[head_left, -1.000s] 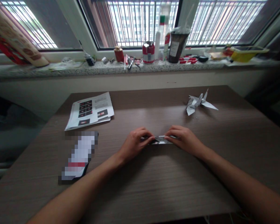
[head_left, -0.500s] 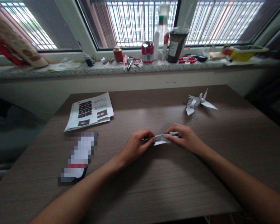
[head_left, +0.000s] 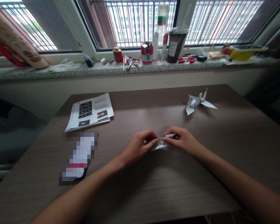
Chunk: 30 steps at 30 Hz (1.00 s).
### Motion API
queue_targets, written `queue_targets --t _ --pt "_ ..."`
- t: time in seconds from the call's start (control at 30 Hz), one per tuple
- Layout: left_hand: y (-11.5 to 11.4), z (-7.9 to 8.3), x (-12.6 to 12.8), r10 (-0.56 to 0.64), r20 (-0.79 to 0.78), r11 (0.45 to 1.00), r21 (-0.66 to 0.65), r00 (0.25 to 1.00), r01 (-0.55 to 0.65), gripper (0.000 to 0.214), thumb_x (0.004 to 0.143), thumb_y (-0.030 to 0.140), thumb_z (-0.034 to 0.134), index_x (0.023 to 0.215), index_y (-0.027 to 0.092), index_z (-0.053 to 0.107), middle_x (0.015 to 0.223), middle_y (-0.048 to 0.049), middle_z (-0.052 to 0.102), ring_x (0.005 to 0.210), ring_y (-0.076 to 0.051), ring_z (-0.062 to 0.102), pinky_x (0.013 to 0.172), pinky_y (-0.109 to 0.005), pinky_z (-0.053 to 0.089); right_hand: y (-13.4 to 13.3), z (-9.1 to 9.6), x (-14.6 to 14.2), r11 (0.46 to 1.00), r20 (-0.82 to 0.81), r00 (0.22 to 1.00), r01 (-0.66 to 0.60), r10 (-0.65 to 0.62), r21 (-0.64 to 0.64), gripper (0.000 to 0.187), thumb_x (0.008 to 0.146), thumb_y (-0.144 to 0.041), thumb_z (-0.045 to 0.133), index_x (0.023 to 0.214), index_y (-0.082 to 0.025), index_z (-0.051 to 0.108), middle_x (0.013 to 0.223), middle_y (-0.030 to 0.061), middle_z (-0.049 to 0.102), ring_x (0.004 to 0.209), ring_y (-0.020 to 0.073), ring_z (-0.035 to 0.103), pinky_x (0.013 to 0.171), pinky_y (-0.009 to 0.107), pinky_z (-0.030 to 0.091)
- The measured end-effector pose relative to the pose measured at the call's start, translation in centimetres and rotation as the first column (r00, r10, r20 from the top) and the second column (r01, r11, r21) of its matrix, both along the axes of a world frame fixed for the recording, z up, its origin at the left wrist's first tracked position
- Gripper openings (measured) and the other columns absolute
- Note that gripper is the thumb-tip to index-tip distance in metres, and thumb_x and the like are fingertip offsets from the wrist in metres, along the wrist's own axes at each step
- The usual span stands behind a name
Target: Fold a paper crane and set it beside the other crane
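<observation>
In front of you spreads the broad brown wood-grain table (head_left: 140, 189), and on its left lie the white printed sheets with dark pictures (head_left: 88, 113), where they were a second ago. Nearer you, the dark-edged oblong device with a pixelated face (head_left: 79, 157) also keeps its place.

Your left hand (head_left: 142, 141) is curled, thumb and fingertips pinched on the paper; your right hand (head_left: 180, 137) pinches it too, its other fingers loosely bent. Your fingertips are closer together than a second ago. At the far right, the folded white paper crane (head_left: 197, 101) stays put.

Smallest is the narrow folded piece of whitish paper (head_left: 160, 144), between your hands near the table's middle. Earlier a level strip, it now slants, one corner pointing down toward you; whether it touches the table you cannot tell.
</observation>
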<state>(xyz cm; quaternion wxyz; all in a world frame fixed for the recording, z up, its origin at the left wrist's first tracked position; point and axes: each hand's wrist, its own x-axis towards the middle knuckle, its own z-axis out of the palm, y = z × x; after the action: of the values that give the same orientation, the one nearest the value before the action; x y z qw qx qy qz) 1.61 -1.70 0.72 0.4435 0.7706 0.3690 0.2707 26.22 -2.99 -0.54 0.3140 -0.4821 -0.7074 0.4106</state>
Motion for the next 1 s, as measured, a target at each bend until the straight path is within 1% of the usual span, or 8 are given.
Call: queue_targets --t 0.07,0.13,0.3,0.4,0.57,0.73,0.83,1.0 --pt "0.1 0.0 -0.1 0.026 0.013 0.999 -0.032 1.0 -0.025 0.017 0.101 0.032 0.064 0.095 0.017 0.071 0.089 -0.0025 0.072 0.081 -0.016 0.064 0.071 -0.025 0.046 0.1 0.0 0.3 0.997 -0.007 0.999 0.053 -0.054 -0.057 0.025 0.09 -0.045 0.074 0.094 -0.021 0.075 0.084 0.0025 0.072 0.075 0.0183 0.061 0.067 0.03 0.044" --pt "0.2 0.0 -0.2 0.032 0.026 0.998 -0.06 0.999 -0.031 0.019 0.1 0.033 0.064 0.095 0.017 0.071 0.088 -0.0027 0.072 0.081 -0.016 0.063 0.071 -0.025 0.046 0.3 0.0 0.5 0.993 -0.012 0.998 0.067 -0.069 -0.095 0.027 0.09 -0.047 0.073 0.093 -0.021 0.076 0.083 0.0027 0.072 0.074 0.0184 0.06 0.066 0.03 0.043" --pt "0.0 -0.1 -0.1 0.037 0.043 0.996 -0.087 0.998 -0.033 0.021 0.1 0.035 0.064 0.094 0.016 0.071 0.087 -0.0031 0.07 0.079 -0.016 0.062 0.07 -0.026 0.046 0.2 0.2 0.5 0.986 -0.063 0.995 0.07 -0.08 -0.148 0.031 0.086 -0.05 0.075 0.091 -0.02 0.075 0.078 0.002 0.07 0.072 0.018 0.058 0.065 0.03 0.042" --pt "-0.2 0.0 0.0 0.039 0.038 0.996 -0.087 0.998 -0.036 0.023 0.1 0.037 0.064 0.093 0.016 0.07 0.086 -0.0028 0.07 0.079 -0.016 0.062 0.069 -0.025 0.045 0.1 0.4 0.3 0.984 -0.066 0.994 0.079 -0.091 -0.158 0.032 0.085 -0.051 0.076 0.089 -0.02 0.074 0.077 0.0018 0.069 0.071 0.0183 0.058 0.064 0.03 0.042" --pt "-0.3 0.0 0.1 0.032 0.031 0.994 -0.105 0.999 -0.028 0.021 0.099 0.036 0.065 0.093 0.016 0.07 0.086 -0.003 0.07 0.078 -0.016 0.062 0.067 -0.025 0.045 0.2 0.6 0.4 0.982 -0.054 0.995 0.079 -0.089 -0.172 0.032 0.088 -0.051 0.072 0.085 -0.02 0.073 0.079 0.0029 0.071 0.074 0.0195 0.061 0.067 0.031 0.045" --pt "-0.3 -0.2 0.2 0.038 0.054 0.994 -0.109 0.998 -0.032 0.021 0.099 0.034 0.066 0.091 0.015 0.07 0.085 -0.003 0.069 0.077 -0.015 0.06 0.067 -0.025 0.045 0.4 0.2 0.5 0.974 -0.114 0.991 0.047 -0.073 -0.219 0.027 0.089 -0.047 0.074 0.087 -0.02 0.074 0.083 0.0033 0.073 0.078 0.0196 0.063 0.072 0.032 0.046" --pt "-0.4 -0.3 0.2 0.051 0.05 0.994 -0.098 0.997 -0.045 0.019 0.098 0.032 0.066 0.09 0.015 0.069 0.083 -0.0025 0.068 0.076 -0.015 0.06 0.068 -0.025 0.044 0.4 -0.1 0.5 0.975 -0.104 0.993 0.037 -0.061 -0.219 0.027 0.088 -0.048 0.075 0.088 -0.021 0.075 0.084 0.0035 0.074 0.079 0.0199 0.063 0.071 0.032 0.046" --pt "-0.5 -0.3 0.5 0.031 0.046 0.993 -0.119 0.998 -0.025 0.014 0.096 0.028 0.066 0.089 0.015 0.067 0.081 -0.0008 0.066 0.076 -0.014 0.059 0.067 -0.025 0.044 0.1 -0.5 0.1 0.987 -0.077 0.996 0.039 -0.051 -0.159 0.024 0.089 -0.045 0.075 0.084 -0.021 0.075 0.083 0.004 0.073 0.079 0.02 0.064 0.071 0.032 0.047"
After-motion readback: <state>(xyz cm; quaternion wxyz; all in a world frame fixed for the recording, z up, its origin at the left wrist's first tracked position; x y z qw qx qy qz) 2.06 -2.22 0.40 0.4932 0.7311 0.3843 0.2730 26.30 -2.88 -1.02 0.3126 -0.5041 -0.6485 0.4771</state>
